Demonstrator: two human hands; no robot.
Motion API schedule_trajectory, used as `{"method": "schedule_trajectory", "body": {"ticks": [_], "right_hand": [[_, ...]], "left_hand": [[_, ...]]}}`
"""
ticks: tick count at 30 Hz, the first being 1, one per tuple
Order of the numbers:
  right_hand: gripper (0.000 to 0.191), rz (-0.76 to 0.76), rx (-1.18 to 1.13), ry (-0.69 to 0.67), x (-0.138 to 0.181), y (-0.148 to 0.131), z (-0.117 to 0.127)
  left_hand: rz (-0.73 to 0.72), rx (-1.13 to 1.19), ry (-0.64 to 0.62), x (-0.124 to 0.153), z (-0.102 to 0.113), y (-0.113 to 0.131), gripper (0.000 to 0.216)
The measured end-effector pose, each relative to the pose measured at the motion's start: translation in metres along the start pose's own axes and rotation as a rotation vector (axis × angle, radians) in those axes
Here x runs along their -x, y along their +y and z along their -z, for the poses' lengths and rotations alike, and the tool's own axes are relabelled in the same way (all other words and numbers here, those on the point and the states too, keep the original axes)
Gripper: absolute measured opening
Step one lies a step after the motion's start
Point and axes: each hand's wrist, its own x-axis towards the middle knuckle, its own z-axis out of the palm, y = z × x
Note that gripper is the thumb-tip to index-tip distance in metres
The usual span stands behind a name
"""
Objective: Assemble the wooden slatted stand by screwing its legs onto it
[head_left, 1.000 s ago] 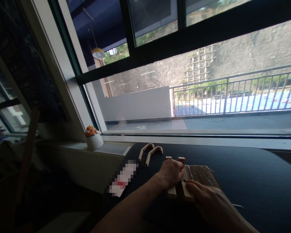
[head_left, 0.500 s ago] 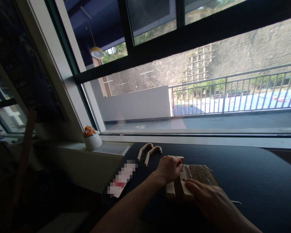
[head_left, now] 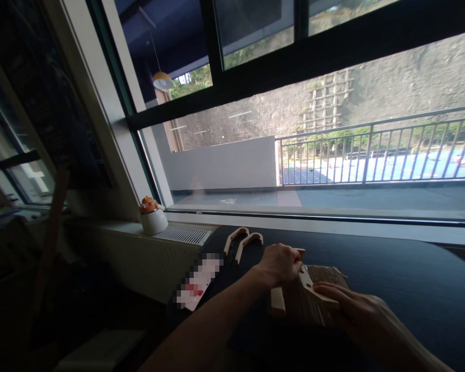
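On a dark surface point(head_left: 403, 274), 2 bare hands are working at 1 pale wooden strip point(head_left: 305, 278) with holes in it. The strip is at the left part of a rough brown board point(head_left: 329, 276), well apart from the far edge of the surface. Its long axis goes aslant, from the far left to the near right. The left hand point(head_left: 282, 262) is at the far end, with fingers curled tight around it. The right hand point(head_left: 366, 310) is at the near end: its fingers lie along the right side of the strip. Its thumb is hidden, so I cannot tell if it grips. Both hands are equally near, touching the strip. Beside it, to the left, is a pale wooden block point(head_left: 278, 301). 2 hook-shaped pieces point(head_left: 250, 245) lie at the far left corner.
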Motion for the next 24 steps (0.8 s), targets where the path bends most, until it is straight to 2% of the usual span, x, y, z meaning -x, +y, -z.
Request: {"method": "schedule_trajectory", "body": {"ticks": [9, 16, 20, 24], "right_hand": [[0.034, 0.005, 0.003, -0.020, -0.005, -0.002, 0.013], [0.030, -0.012, -0.106, -0.043, -0.021, -0.002, 0.024], [0.026, -0.046, -0.145, -0.083, -0.034, 0.003, 0.032], [0.027, -0.063, -0.168, -0.151, -0.047, 0.007, 0.039]], "left_hand": [[-0.062, -0.065, -0.062, -0.004, 0.009, 0.004, 0.030], [-0.118, -0.150, -0.098, -0.003, 0.016, 0.005, 0.028], [-0.181, -0.137, -0.168, -0.002, 0.025, -0.003, 0.028], [-0.253, -0.064, -0.201, -0.002, 0.026, -0.016, 0.029]]}}
